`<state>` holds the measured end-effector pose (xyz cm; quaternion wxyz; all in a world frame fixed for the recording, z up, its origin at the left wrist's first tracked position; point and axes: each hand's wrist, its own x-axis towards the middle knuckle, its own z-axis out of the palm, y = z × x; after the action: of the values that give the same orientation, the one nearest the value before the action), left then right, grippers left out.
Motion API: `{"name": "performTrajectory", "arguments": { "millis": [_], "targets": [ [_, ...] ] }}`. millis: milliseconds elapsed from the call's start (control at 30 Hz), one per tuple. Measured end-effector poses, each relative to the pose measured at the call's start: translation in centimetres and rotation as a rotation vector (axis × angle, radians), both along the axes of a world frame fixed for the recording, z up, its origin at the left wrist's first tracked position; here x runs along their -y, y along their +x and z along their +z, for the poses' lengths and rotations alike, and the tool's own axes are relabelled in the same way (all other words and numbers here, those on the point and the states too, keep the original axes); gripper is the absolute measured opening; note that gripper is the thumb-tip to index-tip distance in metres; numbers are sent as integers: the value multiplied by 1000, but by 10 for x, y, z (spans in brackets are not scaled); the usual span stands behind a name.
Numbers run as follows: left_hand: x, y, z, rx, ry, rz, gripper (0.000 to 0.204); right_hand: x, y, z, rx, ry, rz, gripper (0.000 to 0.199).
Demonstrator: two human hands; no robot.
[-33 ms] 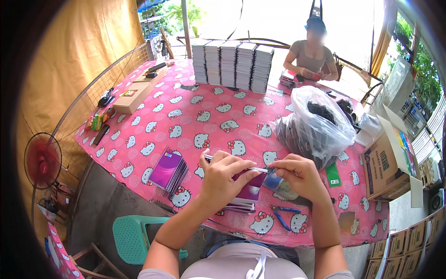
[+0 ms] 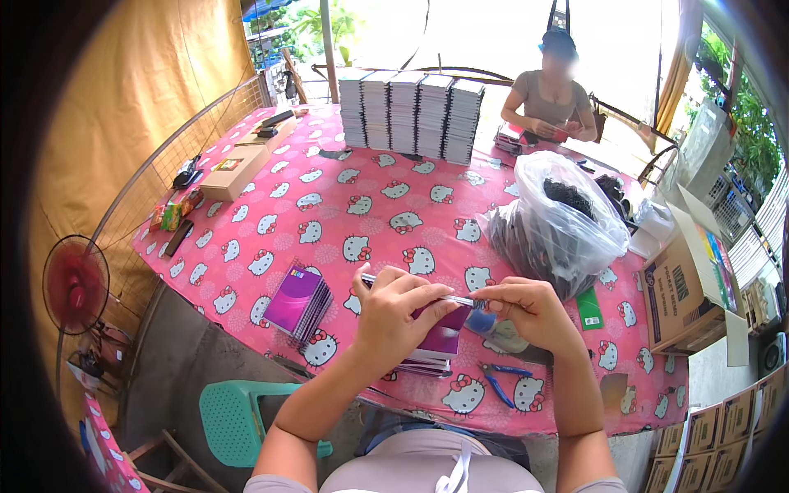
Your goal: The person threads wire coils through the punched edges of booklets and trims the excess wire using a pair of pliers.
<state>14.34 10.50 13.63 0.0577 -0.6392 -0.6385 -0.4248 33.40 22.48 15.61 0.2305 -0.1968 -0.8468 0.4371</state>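
My left hand (image 2: 403,312) grips a thin notebook (image 2: 462,301) held nearly edge-on above the table, fingers over its far side and thumb on the near side. At the notebook's right end, my right hand (image 2: 526,312) has thumb and forefinger pinched together; what they hold is too small to make out. Below the hands lies a pile of purple notebooks (image 2: 440,341), partly covered by my left hand. Another stack of purple spiral notebooks (image 2: 294,302) sits to the left. Blue-handled cutting pliers (image 2: 498,383) rest near the table's front edge, right of the pile.
A clear plastic bag of black coils (image 2: 551,222) stands right, beside a green notebook (image 2: 589,309) and an open carton (image 2: 690,283). Tall stacks of spiral-bound books (image 2: 411,115) rise at the back. Across the pink table (image 2: 329,222), another person (image 2: 552,99) handles something red. A green stool (image 2: 233,421) stands front left.
My right hand's fingertips have shifted slightly left, closer against the notebook's end. The left hand and the notebook stay in place.
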Motion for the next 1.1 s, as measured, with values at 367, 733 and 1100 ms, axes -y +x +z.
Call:
{"name": "performTrajectory", "arguments": {
  "millis": [367,733,1100],
  "targets": [
    [-2,-4,-7,-17,24,-1,16,17,-11,7,-35,112,-57,19],
    [4,2,-2,-3,22,10,14,25,-19,5,81,448,-89,26],
    [4,0,-2,67,-4,58,27,34,-31,9,131,448,-154,31]
  ]
}}
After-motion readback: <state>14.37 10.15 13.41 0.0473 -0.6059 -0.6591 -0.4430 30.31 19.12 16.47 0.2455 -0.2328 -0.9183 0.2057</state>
